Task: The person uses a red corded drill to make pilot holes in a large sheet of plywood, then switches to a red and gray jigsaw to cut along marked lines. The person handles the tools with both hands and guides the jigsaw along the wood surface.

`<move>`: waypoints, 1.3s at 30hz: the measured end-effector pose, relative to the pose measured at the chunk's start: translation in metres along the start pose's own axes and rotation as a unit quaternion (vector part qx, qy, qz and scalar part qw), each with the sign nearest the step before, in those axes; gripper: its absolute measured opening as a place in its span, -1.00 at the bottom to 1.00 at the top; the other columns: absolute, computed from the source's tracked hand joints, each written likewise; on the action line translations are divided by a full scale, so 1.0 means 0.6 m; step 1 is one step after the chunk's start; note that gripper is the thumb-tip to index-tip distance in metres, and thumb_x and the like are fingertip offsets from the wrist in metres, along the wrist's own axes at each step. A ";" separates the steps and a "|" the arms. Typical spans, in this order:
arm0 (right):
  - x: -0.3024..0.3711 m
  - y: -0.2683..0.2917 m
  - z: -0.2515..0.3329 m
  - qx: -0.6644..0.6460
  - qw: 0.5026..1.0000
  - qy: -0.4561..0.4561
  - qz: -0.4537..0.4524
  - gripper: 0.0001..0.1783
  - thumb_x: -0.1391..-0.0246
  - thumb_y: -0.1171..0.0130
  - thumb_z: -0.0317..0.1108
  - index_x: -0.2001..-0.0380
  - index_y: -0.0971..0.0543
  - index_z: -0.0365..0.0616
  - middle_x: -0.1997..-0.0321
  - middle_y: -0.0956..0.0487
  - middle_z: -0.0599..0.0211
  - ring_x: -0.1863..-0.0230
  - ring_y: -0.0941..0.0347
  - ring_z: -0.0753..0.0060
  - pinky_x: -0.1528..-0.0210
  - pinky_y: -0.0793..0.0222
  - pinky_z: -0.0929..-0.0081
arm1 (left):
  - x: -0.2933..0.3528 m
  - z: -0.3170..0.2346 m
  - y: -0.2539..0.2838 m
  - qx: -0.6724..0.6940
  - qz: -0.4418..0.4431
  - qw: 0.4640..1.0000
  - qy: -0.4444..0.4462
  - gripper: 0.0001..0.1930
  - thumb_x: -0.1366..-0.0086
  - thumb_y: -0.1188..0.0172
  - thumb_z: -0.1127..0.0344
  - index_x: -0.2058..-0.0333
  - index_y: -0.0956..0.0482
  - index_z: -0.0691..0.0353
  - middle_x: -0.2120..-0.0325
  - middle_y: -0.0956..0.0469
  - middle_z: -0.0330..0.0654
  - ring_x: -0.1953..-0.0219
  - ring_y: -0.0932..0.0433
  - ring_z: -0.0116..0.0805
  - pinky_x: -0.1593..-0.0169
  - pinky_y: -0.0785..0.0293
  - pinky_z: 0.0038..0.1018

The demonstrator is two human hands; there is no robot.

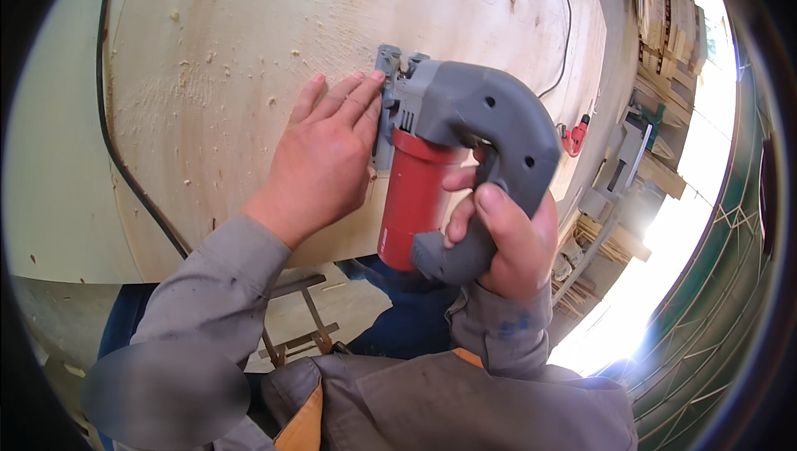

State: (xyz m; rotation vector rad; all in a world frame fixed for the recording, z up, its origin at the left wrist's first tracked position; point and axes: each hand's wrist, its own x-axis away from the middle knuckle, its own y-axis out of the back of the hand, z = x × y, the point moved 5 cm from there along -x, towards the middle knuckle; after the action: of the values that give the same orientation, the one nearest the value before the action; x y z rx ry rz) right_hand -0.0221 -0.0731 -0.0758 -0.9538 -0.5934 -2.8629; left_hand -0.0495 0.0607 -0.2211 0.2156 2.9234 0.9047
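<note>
A red and grey jigsaw (419, 193) sits at the near edge of a large pale plywood sheet (224, 94). My right hand (519, 239) is wrapped round its dark grey handle, with the thumb on the near side. My left hand (328, 152) lies flat on the plywood just left of the tool, fingers stretched out. Its fingertips touch the jigsaw's grey base plate (383, 148). The blade is hidden by the tool body and my left hand. Fine sawdust and small chips (183, 77) are scattered over the wood left of the jigsaw.
A thick black cord (108, 131) runs down the sheet's left side. A thinner black cable (569, 23) curves at upper right, near a small red and black tool (574, 135). Stacked boards (668, 36) stand far right. Below the sheet is a wooden frame (320, 326).
</note>
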 end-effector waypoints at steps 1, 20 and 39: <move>0.001 0.000 0.002 -0.005 1.000 -0.004 0.001 -0.48 -0.23 -0.22 -0.27 -0.11 -0.43 -0.44 0.14 -0.60 -0.02 0.44 -0.55 0.41 0.39 -0.52 0.44 | 0.001 -0.001 0.000 -0.001 0.000 1.000 -0.001 -0.21 0.07 -0.39 0.44 -0.25 -0.45 0.40 -0.38 -0.35 0.01 -0.43 -0.30 -0.04 -0.50 -0.07 -0.01; -0.016 0.015 -0.010 0.001 1.000 0.016 0.017 -0.61 -0.17 -0.33 -0.14 0.23 -0.55 -0.31 0.54 -0.56 0.20 0.62 -0.53 0.33 0.54 -0.53 0.32 | 0.053 -0.088 0.169 -0.065 -0.201 0.977 -0.020 -0.61 -0.22 -0.38 0.39 -0.04 -0.66 0.30 -0.13 -0.64 -0.09 -0.16 -0.57 -0.02 -0.31 -0.40 -0.21; -0.010 0.009 -0.014 0.098 0.991 0.088 -0.008 -0.56 -0.11 -0.43 -0.16 0.25 -0.64 -0.42 0.52 -0.66 0.15 0.61 -0.58 0.38 0.48 -0.52 0.38 | 0.315 -0.333 0.349 -0.051 -0.254 0.965 -0.043 -0.68 -0.17 -0.41 0.43 0.08 -0.69 0.36 0.05 -0.70 0.05 0.01 -0.64 0.05 -0.09 -0.56 -0.22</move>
State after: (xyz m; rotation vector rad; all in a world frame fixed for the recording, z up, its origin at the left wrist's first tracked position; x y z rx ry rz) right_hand -0.0211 -0.0817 -0.0838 -0.6634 -0.8474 -2.7950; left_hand -0.2350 0.1497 0.0567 -0.4685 2.6366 0.9185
